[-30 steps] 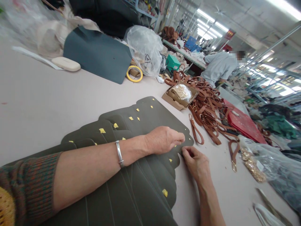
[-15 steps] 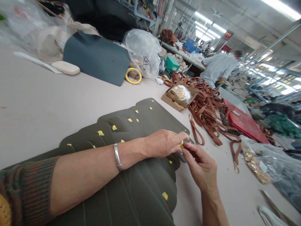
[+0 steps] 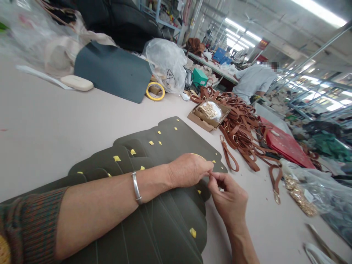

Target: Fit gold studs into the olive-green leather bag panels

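Observation:
A fanned stack of dark olive leather panels [image 3: 165, 220] lies on the pale table [image 3: 55, 124], dotted with small yellow tape bits [image 3: 117, 158]. My left forearm, with a silver bangle [image 3: 136, 187], rests across the stack. My left hand [image 3: 188, 170] is closed in a pinch at the stack's right edge, and a thin yellow curve of tape shows above its knuckles. My right hand [image 3: 229, 200] is pinched too, its fingertips touching the left hand's fingertips. What the right fingers hold is too small to make out.
Brown leather straps [image 3: 242, 128] are heaped to the right beside a cardboard box [image 3: 202, 121] of gold hardware. A red piece [image 3: 286, 145] and a bag of gold fittings [image 3: 299, 198] lie further right. A yellow tape ring [image 3: 155, 91], plastic bag [image 3: 166, 62] and grey-blue panel [image 3: 115, 73] sit behind. A person in grey [image 3: 253, 80] works beyond.
My right hand rose from the table at the panel edge and met the left fingertips. A yellow ring showed briefly between the fingers; both hands now pinch together slightly further left.

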`<control>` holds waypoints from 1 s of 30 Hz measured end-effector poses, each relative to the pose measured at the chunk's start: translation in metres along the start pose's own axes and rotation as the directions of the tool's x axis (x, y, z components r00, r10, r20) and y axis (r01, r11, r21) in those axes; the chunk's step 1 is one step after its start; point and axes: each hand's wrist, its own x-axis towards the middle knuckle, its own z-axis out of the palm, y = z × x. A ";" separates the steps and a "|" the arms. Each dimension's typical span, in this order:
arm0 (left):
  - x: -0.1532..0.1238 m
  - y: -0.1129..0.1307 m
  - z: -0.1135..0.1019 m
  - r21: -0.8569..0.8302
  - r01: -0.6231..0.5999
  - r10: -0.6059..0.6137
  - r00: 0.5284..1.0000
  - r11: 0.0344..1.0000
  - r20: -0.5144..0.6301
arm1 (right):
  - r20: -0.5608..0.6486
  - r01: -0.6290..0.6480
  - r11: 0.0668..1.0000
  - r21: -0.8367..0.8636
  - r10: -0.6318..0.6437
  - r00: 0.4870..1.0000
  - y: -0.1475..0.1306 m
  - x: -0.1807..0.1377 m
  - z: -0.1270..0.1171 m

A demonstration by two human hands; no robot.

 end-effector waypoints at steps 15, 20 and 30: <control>0.000 -0.004 0.004 0.169 0.133 -0.154 0.981 0.977 0.115 | 0.145 -0.664 0.634 0.397 0.671 0.727 0.084 0.029 -0.016; 0.000 -0.005 0.002 0.179 0.132 -0.162 0.973 0.975 0.163 | 0.176 -0.700 0.681 0.218 0.678 0.714 0.082 0.037 -0.009; 0.000 -0.008 0.006 0.147 0.134 -0.153 0.980 0.980 0.125 | 0.163 -0.655 0.751 -0.084 0.659 0.735 0.087 0.052 -0.003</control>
